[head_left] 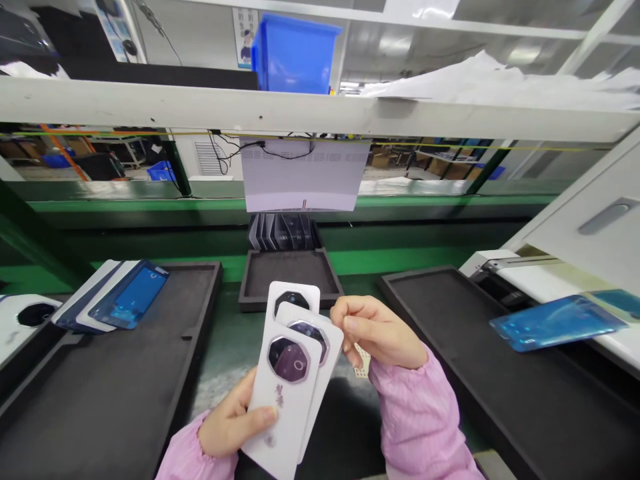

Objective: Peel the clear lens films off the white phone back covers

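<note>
My left hand [237, 417] grips a fan of three white phone back covers [273, 427], its thumb flat on the front one. Each cover has a dark octagonal camera window near its top; small grey markings show on the front one. At the upper right corner of the middle cover [327, 363], my right hand [380, 330] has its thumb and index finger pinched together. Whether they hold the corner or something thin is unclear. A small beige dotted piece [361, 363] shows just under the right hand's fingers.
Dark trays stand left [125, 373], right [480, 360] and ahead [290, 270]. Stacked dark panels [283, 231] stand behind the middle one. Blue-filmed covers [135, 293] lean at left; a blue-filmed panel [557, 323] lies at right. A blue bin [297, 53] sits on the shelf above.
</note>
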`<state>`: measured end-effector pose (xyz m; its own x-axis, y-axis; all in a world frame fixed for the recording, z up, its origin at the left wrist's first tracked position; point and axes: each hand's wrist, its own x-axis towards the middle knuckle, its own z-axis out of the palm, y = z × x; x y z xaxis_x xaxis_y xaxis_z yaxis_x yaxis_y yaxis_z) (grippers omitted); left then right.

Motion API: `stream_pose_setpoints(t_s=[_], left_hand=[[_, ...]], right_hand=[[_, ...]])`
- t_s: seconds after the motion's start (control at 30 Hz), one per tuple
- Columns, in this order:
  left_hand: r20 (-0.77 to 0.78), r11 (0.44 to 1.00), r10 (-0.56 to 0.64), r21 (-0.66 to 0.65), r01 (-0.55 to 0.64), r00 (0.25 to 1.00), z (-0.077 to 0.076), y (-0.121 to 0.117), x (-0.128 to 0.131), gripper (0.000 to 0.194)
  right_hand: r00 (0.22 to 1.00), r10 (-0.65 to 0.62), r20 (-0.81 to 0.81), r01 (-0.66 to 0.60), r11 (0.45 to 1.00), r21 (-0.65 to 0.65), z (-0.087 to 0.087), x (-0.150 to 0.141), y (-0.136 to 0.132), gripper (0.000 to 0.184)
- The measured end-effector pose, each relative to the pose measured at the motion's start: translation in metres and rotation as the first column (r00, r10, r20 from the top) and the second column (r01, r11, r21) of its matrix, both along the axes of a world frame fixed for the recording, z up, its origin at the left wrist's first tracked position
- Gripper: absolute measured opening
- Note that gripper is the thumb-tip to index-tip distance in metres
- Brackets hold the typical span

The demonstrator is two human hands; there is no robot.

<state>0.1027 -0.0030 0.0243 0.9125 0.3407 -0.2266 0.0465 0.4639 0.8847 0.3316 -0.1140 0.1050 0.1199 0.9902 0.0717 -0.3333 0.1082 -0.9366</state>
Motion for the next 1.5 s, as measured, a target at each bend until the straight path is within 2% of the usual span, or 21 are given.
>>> stream_pose_setpoints(t_s=[0.33, 0.47, 0.67, 0.87, 1.07, 1.33, 1.5], left_hand=[[-0.024, 0.998, 0.055, -0.029, -0.056, 0.998, 0.010, -0.007, 0.003, 0.050], [-0.032, 0.996, 0.086, 0.008, -0.086, 0.996, 0.010, -0.008, 0.002, 0.046], [-0.061, 0.988, 0.121, 0.108, -0.113, 0.991, 0.004, -0.009, 0.000, 0.049], [-0.052, 0.931, 0.199, 0.322, -0.172, 0.979, -0.003, -0.008, -0.001, 0.042], [-0.018, 0.815, 0.246, 0.544, -0.197, 0.969, -0.007, -0.007, 0.000, 0.034], [-0.052, 0.819, 0.243, 0.546, -0.176, 0.969, -0.007, -0.008, 0.000, 0.034], [-0.042, 0.797, 0.234, 0.581, -0.167, 0.971, -0.010, -0.006, 0.000, 0.035]], right_hand=[[0.997, 0.067, -0.049, -0.067, 0.998, 0.003, -0.003, 0.007, 0.002, 0.021], [0.994, 0.074, -0.079, -0.072, 0.997, 0.029, -0.005, 0.009, 0.003, 0.023], [0.997, 0.065, -0.051, -0.062, 0.997, 0.047, -0.005, 0.014, 0.003, 0.015], [1.000, 0.022, -0.012, -0.022, 0.999, 0.048, -0.004, 0.017, 0.004, 0.014], [0.998, -0.001, 0.056, -0.003, 0.998, 0.069, -0.004, 0.019, 0.003, 0.013], [0.998, 0.006, 0.062, -0.010, 0.998, 0.068, -0.006, 0.020, 0.001, 0.011], [0.998, 0.005, 0.069, -0.010, 0.998, 0.068, -0.006, 0.020, 0.000, 0.011]])
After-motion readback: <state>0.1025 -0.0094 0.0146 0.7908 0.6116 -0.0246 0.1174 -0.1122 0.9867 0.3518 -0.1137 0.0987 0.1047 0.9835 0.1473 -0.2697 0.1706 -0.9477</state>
